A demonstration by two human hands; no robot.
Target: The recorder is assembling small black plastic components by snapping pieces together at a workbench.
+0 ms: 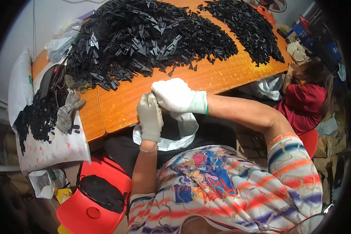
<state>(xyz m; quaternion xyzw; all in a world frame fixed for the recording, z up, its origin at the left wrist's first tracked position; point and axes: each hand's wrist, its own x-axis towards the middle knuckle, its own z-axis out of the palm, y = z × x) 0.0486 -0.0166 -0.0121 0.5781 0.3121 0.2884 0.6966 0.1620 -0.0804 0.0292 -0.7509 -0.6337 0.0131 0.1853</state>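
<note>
My left hand, in a greyish glove, is closed at the front edge of the table. Against it presses my right hand, in a white knitted glove, its fingers curled shut. Whatever the two hands pinch between them is hidden by the gloves. Just under them a white plastic bag lies over my lap. Beyond my hands a large heap of small black plastic parts covers the orange-brown wooden table, some parts flat and pointed.
A second heap of black parts lies at the far right, near a person in a red top. At left, a patterned white cloth bears more black pieces and a loose grey glove. A red chair holds a black bag.
</note>
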